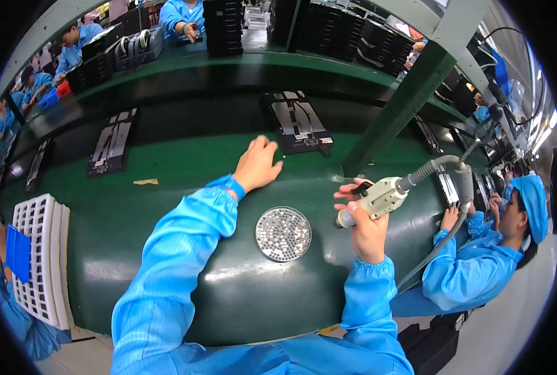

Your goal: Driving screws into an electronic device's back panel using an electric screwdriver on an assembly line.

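My left hand (258,165) rests palm down near the table's far side, thumb apart from its slightly bent fingers. No object shows in it. Just beyond and to its right lies a flat black tray-like unit (299,124) with silver parts, a small gap away. My right hand (369,234) is wrapped round a cream handheld power screwdriver (378,201), its tip pointing down and left. A grey ribbed hose (423,172) runs from the tool's rear. Between my forearms sits a round clear dish (283,234) filled with small metal pieces, apart from both hands.
Similar black units (112,142) lie along the dark strip. White grid trays (35,259) with a blue piece are stacked at left. A green post (398,109) rises behind the screwdriver. A co-worker in blue (478,262) sits close at right. A tan scrap (146,182) lies on the table.
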The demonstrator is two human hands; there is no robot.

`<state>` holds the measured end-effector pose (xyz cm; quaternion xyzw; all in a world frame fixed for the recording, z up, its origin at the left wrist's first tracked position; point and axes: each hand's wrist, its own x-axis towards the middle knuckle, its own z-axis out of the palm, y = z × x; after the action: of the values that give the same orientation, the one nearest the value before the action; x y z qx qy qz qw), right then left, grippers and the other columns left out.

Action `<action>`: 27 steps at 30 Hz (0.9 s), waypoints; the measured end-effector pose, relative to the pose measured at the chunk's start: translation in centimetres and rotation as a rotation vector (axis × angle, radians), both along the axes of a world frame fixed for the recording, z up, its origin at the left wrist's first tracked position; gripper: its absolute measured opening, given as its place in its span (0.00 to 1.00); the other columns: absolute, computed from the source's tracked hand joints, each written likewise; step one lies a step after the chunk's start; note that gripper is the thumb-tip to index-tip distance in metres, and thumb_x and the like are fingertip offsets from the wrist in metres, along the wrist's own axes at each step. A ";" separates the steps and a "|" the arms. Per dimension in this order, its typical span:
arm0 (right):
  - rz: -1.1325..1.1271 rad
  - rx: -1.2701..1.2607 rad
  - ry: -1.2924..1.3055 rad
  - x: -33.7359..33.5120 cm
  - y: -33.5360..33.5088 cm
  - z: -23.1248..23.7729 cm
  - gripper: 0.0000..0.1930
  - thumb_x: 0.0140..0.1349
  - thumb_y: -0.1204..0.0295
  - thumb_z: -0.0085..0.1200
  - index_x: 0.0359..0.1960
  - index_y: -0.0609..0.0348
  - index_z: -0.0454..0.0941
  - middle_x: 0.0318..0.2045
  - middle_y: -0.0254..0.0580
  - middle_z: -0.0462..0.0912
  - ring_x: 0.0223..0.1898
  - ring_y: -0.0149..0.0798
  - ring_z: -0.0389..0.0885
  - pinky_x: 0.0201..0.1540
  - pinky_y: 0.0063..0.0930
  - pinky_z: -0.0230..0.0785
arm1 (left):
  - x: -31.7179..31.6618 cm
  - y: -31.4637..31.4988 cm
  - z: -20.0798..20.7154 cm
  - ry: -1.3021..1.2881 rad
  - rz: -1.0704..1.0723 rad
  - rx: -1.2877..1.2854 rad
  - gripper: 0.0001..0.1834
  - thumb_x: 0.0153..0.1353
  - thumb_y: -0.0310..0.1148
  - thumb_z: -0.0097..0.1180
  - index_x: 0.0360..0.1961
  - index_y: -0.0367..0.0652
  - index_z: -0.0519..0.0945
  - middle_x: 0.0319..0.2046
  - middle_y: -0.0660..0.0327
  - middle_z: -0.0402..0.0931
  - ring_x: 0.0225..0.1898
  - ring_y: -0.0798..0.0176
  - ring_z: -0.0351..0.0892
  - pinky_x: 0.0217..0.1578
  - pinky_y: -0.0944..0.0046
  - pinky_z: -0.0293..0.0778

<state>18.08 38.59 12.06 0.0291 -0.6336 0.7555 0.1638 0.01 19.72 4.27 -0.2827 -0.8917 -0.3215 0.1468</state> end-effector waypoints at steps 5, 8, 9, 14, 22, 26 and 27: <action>-0.061 -0.045 0.005 0.6 0.9 -2.3 0.23 0.51 0.84 0.51 0.52 0.65 0.67 0.35 0.40 0.75 0.33 0.30 0.75 0.35 0.22 0.69 | -5.2 3.3 -1.2 0.085 -0.001 -0.175 0.30 0.45 0.44 0.66 0.46 0.37 0.72 0.51 0.47 0.66 0.57 0.43 0.63 0.54 0.54 0.69; -0.084 -0.022 -0.001 0.9 1.2 -2.2 0.24 0.49 0.85 0.51 0.51 0.66 0.67 0.31 0.35 0.71 0.28 0.25 0.71 0.30 0.18 0.67 | -7.1 4.5 -0.8 0.108 -0.068 -0.291 0.30 0.44 0.43 0.67 0.47 0.40 0.73 0.50 0.46 0.66 0.56 0.42 0.64 0.53 0.52 0.69; -0.105 0.007 0.015 1.1 1.2 -2.3 0.23 0.49 0.85 0.51 0.51 0.66 0.68 0.31 0.35 0.72 0.28 0.25 0.71 0.30 0.18 0.66 | -7.6 5.1 -0.4 0.093 -0.081 -0.354 0.29 0.44 0.43 0.67 0.45 0.41 0.73 0.49 0.45 0.68 0.53 0.41 0.67 0.51 0.50 0.70; -0.070 0.087 0.022 1.5 0.8 -1.5 0.23 0.49 0.86 0.52 0.50 0.65 0.70 0.30 0.34 0.73 0.29 0.24 0.72 0.33 0.18 0.67 | -7.7 5.4 2.2 0.116 -0.105 -0.591 0.31 0.42 0.31 0.65 0.50 0.42 0.67 0.44 0.45 0.71 0.41 0.39 0.77 0.37 0.49 0.76; -0.108 0.044 0.005 1.4 0.6 -2.1 0.22 0.48 0.86 0.51 0.48 0.64 0.69 0.29 0.33 0.73 0.29 0.24 0.71 0.32 0.18 0.67 | -2.6 0.5 1.6 0.312 0.111 -0.549 0.42 0.45 0.22 0.58 0.63 0.56 0.59 0.62 0.44 0.57 0.46 0.32 0.75 0.32 0.48 0.78; -0.092 0.011 -0.011 1.6 0.7 -2.9 0.22 0.47 0.87 0.50 0.47 0.63 0.68 0.33 0.37 0.72 0.30 0.25 0.72 0.32 0.19 0.68 | 2.6 -4.9 1.8 0.462 0.051 -0.479 0.33 0.46 0.25 0.57 0.57 0.52 0.66 0.54 0.48 0.66 0.45 0.39 0.76 0.32 0.53 0.78; -0.095 0.011 0.003 1.5 0.4 -3.0 0.22 0.47 0.87 0.50 0.47 0.63 0.68 0.34 0.38 0.72 0.30 0.25 0.72 0.32 0.19 0.68 | 4.1 -6.7 2.4 0.534 0.047 -0.465 0.29 0.47 0.26 0.56 0.54 0.50 0.70 0.50 0.49 0.70 0.44 0.42 0.77 0.31 0.55 0.78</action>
<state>19.63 38.95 9.07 0.0010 -0.6382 0.7435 0.2000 4.07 13.04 6.62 -0.3621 -0.8774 -0.0211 0.3140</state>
